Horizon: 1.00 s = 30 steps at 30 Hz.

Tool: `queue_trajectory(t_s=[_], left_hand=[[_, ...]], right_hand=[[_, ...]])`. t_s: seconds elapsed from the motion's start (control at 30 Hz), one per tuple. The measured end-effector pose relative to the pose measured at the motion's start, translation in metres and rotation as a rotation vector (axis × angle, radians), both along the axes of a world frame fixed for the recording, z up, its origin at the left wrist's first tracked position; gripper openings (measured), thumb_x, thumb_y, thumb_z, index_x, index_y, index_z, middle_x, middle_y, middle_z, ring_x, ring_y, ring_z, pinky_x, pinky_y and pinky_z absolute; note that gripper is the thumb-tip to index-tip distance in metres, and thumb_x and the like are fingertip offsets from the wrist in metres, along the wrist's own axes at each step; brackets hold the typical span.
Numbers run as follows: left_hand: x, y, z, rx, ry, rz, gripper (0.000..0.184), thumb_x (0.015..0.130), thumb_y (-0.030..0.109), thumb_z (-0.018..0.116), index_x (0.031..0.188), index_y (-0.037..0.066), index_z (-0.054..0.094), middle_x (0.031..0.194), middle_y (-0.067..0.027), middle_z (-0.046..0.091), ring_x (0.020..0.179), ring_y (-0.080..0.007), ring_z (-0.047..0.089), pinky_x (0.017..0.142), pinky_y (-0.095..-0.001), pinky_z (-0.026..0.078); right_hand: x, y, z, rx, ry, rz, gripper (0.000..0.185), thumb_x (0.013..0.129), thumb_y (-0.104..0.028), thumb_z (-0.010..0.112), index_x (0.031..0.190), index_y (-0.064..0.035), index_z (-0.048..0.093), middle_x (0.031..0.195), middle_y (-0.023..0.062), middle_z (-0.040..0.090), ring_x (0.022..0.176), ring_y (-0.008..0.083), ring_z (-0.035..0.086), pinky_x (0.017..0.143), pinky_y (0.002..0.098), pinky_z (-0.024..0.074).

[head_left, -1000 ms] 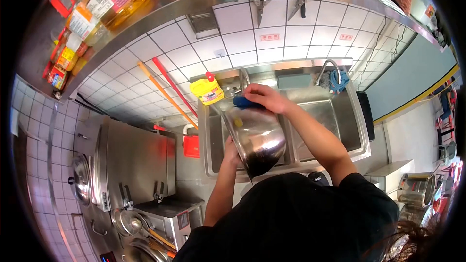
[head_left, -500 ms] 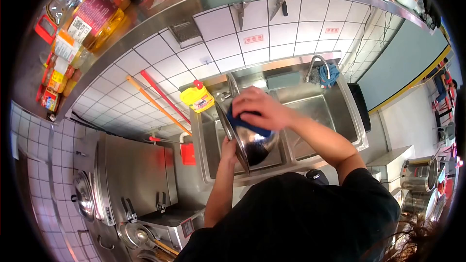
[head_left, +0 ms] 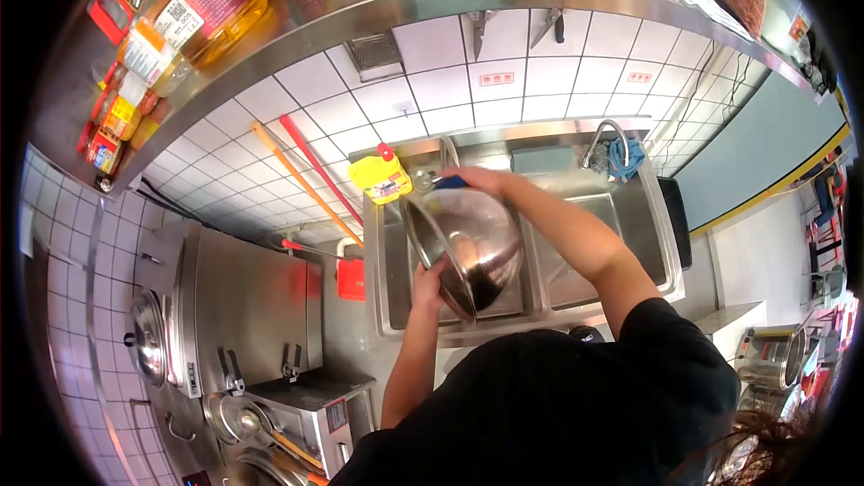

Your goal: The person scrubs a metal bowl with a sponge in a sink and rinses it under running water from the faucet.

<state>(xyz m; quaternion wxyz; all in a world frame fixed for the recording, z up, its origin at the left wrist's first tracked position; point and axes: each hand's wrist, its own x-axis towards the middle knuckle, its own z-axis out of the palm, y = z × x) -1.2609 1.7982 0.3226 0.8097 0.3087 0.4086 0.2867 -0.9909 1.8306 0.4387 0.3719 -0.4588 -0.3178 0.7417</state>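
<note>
The left hand's (head_left: 427, 286) fingers grip the tilted metal bowl (head_left: 486, 227) at its rim, over the left basin (head_left: 382, 265); the right hand's (head_left: 485, 181) hold a blue cloth (head_left: 449, 183) at its far side. Steady support and flat cloth pressure should work best.

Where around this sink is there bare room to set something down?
The right basin looks bare between the right forearm and outer rim, in front of the curved faucet and blue cloth. Over the left basin it's crowded: the tilted metal bowl, the left hand and the right hand are there. The yellow jug stands at its back left corner.
</note>
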Motion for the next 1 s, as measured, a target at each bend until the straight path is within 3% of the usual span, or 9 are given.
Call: queue_trajectory(t_s=[0.23,0.33,0.4,0.47,0.53,0.67,0.77,0.87,1.0], left_hand=[[0.011,0.001,0.015,0.148,-0.053,0.214,0.025,0.089,0.002,0.068,0.112,0.003,0.06,0.101,-0.0071,0.068,0.09,-0.0192,0.066,0.075,-0.0327,0.054],[0.01,0.004,-0.009,0.185,-0.05,0.311,0.027,0.087,-0.001,0.068,0.111,0.002,0.058,0.105,-0.0097,0.067,0.092,-0.0207,0.065,0.077,-0.035,0.055],[0.011,0.003,-0.02,0.296,0.05,0.379,0.03,0.087,-0.002,0.067,0.114,0.001,0.056,0.109,-0.0114,0.065,0.093,-0.0224,0.065,0.081,-0.037,0.055],[0.02,-0.011,-0.002,0.294,0.108,0.446,0.033,0.087,-0.005,0.066,0.118,-0.001,0.055,0.114,-0.0123,0.064,0.098,-0.0239,0.064,0.083,-0.0396,0.054],[0.019,-0.02,-0.011,0.596,0.197,0.353,0.037,0.088,-0.006,0.063,0.123,-0.004,0.053,0.118,-0.0152,0.063,0.102,-0.0254,0.063,0.087,-0.0388,0.052],[0.01,-0.037,-0.032,0.938,0.387,0.175,0.043,0.084,-0.003,0.063,0.125,-0.008,0.05,0.121,-0.0211,0.061,0.107,-0.0289,0.06,0.094,-0.0391,0.047],[0.013,-0.048,-0.018,0.932,0.43,0.08,0.044,0.086,-0.001,0.057,0.127,-0.011,0.046,0.121,-0.0256,0.059,0.106,-0.0306,0.06,0.095,-0.0402,0.047],[0.015,-0.044,-0.016,0.944,0.36,0.173,0.042,0.087,-0.001,0.055,0.127,-0.012,0.046,0.123,-0.0248,0.057,0.106,-0.0299,0.06,0.096,-0.0399,0.047],[0.005,-0.019,-0.006,0.926,0.31,0.047,0.051,0.091,0.003,0.058,0.137,-0.009,0.04,0.131,-0.0228,0.052,0.112,-0.0274,0.056,0.098,-0.037,0.045]], right_hand=[[-0.062,-0.059,-0.121,0.618,0.007,-0.381,0.052,0.102,-0.042,0.042,0.134,-0.0025,0.051,0.12,0.0141,0.065,0.101,0.0231,0.067,0.091,0.0383,0.0549],[-0.065,-0.127,-0.092,-0.008,0.605,-0.605,0.047,0.102,-0.045,0.039,0.125,-0.0095,0.058,0.109,0.0103,0.068,0.092,0.0245,0.068,0.087,0.0414,0.0554],[-0.06,-0.154,-0.096,-0.271,0.501,-0.802,0.046,0.1,-0.049,0.041,0.114,-0.0123,0.065,0.104,0.0066,0.07,0.09,0.0216,0.067,0.087,0.0404,0.0524],[-0.058,-0.17,-0.101,-0.094,0.514,-0.872,0.049,0.1,-0.052,0.041,0.109,-0.0121,0.067,0.1,0.0069,0.07,0.091,0.0212,0.065,0.09,0.0396,0.0496],[-0.058,-0.175,-0.081,0.029,0.222,-1.048,0.054,0.1,-0.056,0.04,0.103,-0.009,0.066,0.095,0.0057,0.068,0.083,0.0173,0.062,0.076,0.0312,0.05],[-0.038,-0.173,-0.085,0.366,-0.4,-1.305,0.053,0.098,-0.05,0.051,0.109,0.001,0.063,0.1,0.0091,0.065,0.091,0.017,0.06,0.084,0.0324,0.0467],[-0.031,-0.209,-0.008,0.302,-0.526,-0.971,0.057,0.089,-0.047,0.066,0.118,0.0015,0.058,0.105,0.0169,0.064,0.101,0.0242,0.06,0.09,0.0368,0.0473],[-0.025,-0.202,-0.033,0.527,-1.089,-0.984,0.057,0.082,-0.037,0.074,0.12,0.0003,0.055,0.101,0.02,0.064,0.101,0.0341,0.062,0.088,0.0407,0.0489],[-0.011,-0.197,-0.04,0.319,-1.043,-1.02,0.035,0.08,-0.023,0.072,0.107,-0.0038,0.059,0.101,0.0225,0.062,0.096,0.0393,0.062,0.085,0.0428,0.0501]])
